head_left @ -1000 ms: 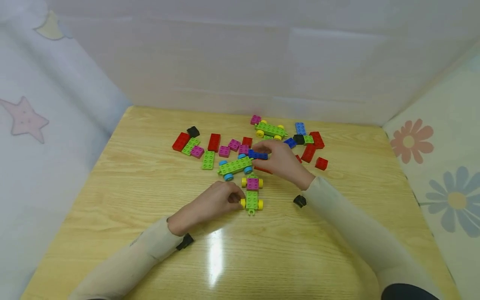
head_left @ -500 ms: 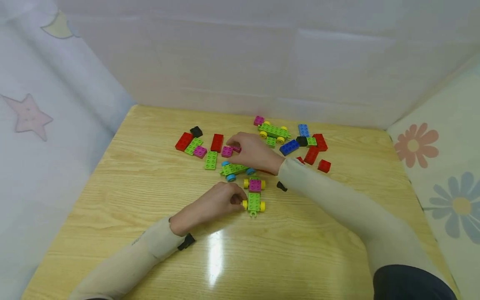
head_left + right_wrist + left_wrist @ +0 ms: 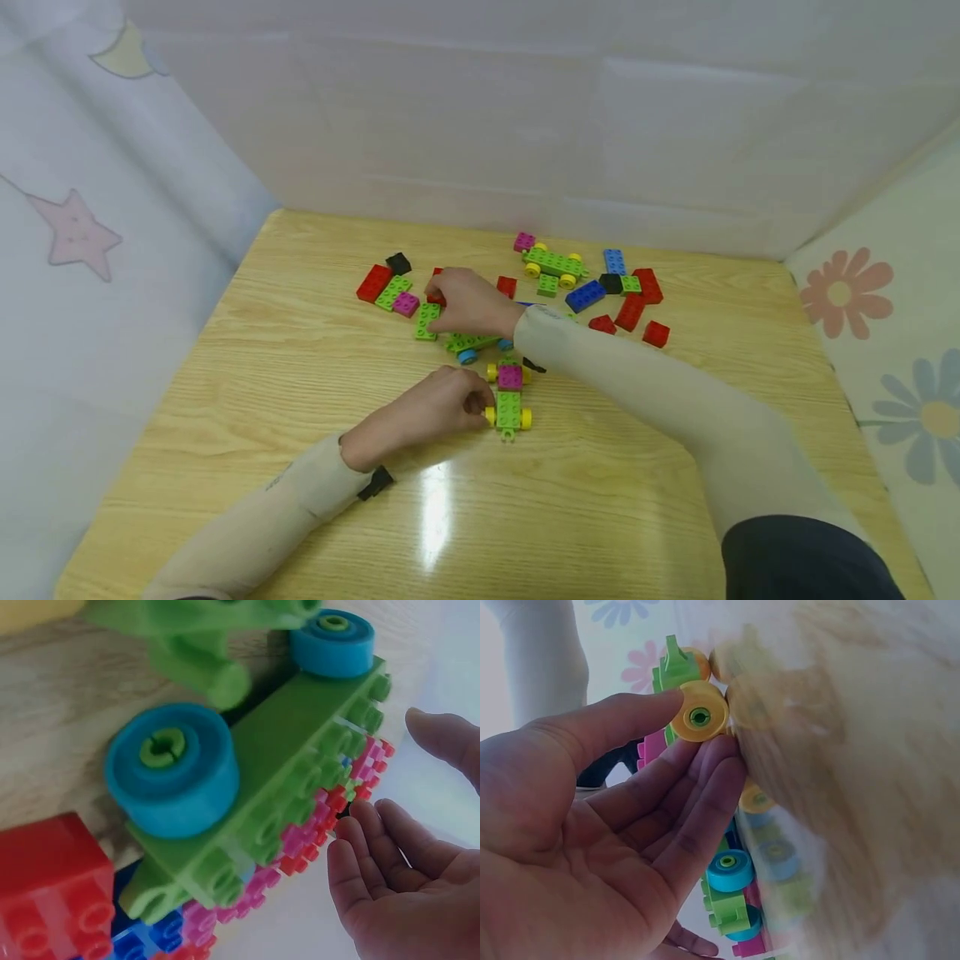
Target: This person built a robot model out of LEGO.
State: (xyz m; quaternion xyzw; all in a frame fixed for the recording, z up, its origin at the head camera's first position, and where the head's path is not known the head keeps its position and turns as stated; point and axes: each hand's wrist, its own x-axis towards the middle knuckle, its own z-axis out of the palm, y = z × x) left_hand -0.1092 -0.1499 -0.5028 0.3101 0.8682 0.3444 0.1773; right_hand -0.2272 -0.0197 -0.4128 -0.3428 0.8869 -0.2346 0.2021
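Note:
My left hand holds a green toy car base with yellow wheels by one wheel, thumb and fingers on it. The left wrist view shows that yellow wheel up close. A pink brick is fixed on the base's far end. My right hand hovers over the brick spread, fingers loosely bent and nothing between them. A flat green brick and a partly covered red brick lie by its fingertips. Below it sits a green base with blue wheels, partly hidden in the head view.
Farther back stands another green base with yellow wheels. Red, blue and black bricks lie scattered to both sides on the wooden table. A white cloth hangs behind the table.
My right hand has moved left across the bricks, from the dark blue brick past the pink ones to the flat green and red bricks. My left hand stays at the yellow-wheeled base.

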